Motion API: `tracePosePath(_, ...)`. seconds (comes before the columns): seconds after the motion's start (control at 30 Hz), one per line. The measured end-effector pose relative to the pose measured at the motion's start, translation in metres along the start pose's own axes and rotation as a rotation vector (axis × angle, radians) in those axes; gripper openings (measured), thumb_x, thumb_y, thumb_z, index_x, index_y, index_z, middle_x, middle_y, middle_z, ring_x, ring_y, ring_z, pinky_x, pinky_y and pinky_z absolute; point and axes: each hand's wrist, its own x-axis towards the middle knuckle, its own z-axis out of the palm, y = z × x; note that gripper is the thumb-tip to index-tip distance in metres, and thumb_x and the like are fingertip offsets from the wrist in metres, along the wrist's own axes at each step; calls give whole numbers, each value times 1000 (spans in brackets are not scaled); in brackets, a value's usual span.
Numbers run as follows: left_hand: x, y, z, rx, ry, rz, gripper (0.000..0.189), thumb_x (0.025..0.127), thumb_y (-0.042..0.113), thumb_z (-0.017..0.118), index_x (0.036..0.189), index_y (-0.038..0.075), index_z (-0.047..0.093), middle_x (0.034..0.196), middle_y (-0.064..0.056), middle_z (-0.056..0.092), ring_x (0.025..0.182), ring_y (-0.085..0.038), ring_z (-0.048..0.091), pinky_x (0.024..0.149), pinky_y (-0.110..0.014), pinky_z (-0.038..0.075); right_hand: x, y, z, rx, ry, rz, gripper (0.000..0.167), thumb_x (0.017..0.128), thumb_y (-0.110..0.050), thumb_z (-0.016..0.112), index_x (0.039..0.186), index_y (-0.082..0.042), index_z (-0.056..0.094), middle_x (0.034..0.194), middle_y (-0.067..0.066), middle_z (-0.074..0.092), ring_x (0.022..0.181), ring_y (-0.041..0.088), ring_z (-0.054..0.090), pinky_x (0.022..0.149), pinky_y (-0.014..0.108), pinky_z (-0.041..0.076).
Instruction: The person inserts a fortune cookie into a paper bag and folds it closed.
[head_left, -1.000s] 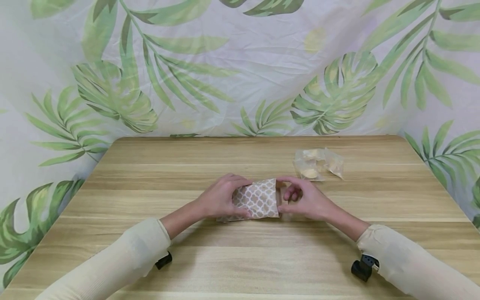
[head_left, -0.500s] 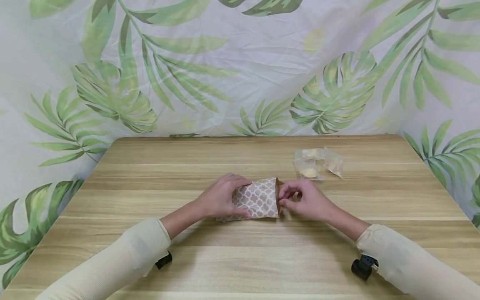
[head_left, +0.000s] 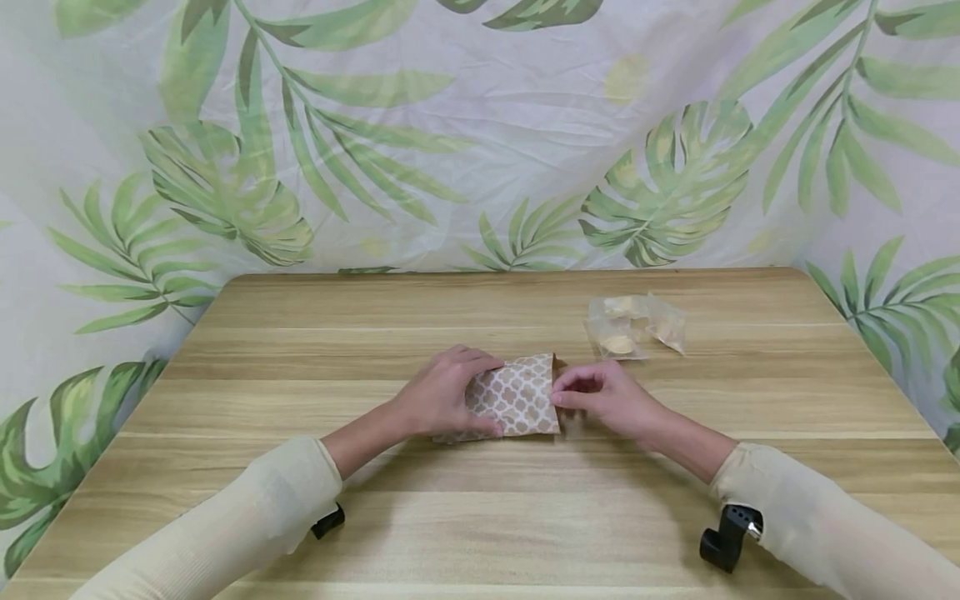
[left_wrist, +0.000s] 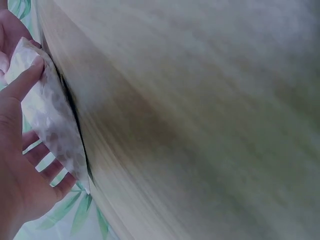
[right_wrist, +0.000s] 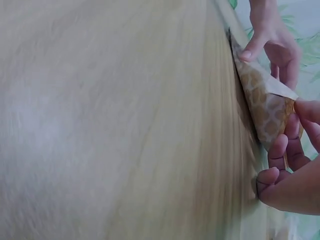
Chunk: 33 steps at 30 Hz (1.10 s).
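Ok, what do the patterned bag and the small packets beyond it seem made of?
Patterned bag: probably matte paper; its mouth edge looks crisp, its inside brown. Small packets: likely cloudy plastic film, since pale contents show through; glassine is possible.

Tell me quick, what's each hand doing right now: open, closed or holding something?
Left hand: holding the patterned paper bag.
Right hand: pinching the bag's open end.

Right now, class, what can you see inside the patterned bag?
At the mouth of the patterned bag, where the right hand pinches its edge, only a narrow brown strip shows. Anything deeper cannot be seen: the bag's printed side covers it.
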Motion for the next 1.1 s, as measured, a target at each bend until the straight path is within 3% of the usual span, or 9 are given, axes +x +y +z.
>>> tracePosePath(0.13,-1,0,1,45,-20,9,98,66,54,95,144,6,59,142,-11,62,130,-31,55,111,-52,44,0,0,0,43,-3,18,17,98,-6,71,106,9,72,92,1,68,81,14,53,67,25,42)
tracePosePath(0.27,-1,-2,2,61,-26,18,100,66,54,94,145,6,58,143,-11,61,132,-31,55,112,-53,43,0,0,0,70,-9,22,21,98,-9,71,108,10,71,95,0,68,85,13,53,71,27,42)
tracePosePath(0.4,-1,-4,4,61,-15,32,100,65,53,95,145,6,58,143,-12,61,131,-32,56,111,-53,44,0,0,0,87,-18,22,23,97,-9,72,109,10,70,97,0,67,87,14,52,73,28,42)
tracePosePath(0.6,-1,-5,5,56,-18,49,104,64,54,95,147,6,56,144,-13,60,132,-32,55,111,-52,45,0,-1,-1,106,-18,43,21,98,-9,69,110,9,69,89,-4,63,77,13,47,64,24,38)
tracePosePath(0.83,-2,-5,2,3,-13,45,103,66,53,95,148,6,55,144,-13,60,132,-31,55,113,-52,44,-1,-3,-3,128,-11,57,22,98,-7,69,112,10,68,90,-3,64,73,11,49,62,23,40)
tracePosePath(0.97,-3,-6,1,-28,4,45,102,65,51,96,147,6,56,142,-13,62,131,-31,57,113,-51,44,-1,-3,-4,89,-3,59,23,97,-3,69,115,10,67,94,-1,64,78,10,53,63,22,43)
tracePosePath(1.1,-4,-7,0,-44,18,46,100,65,48,97,146,6,57,140,-13,63,129,-30,58,112,-49,45,0,-2,-6,-46,23,-16,26,91,3,72,116,10,68,90,4,65,80,11,57,68,21,48)
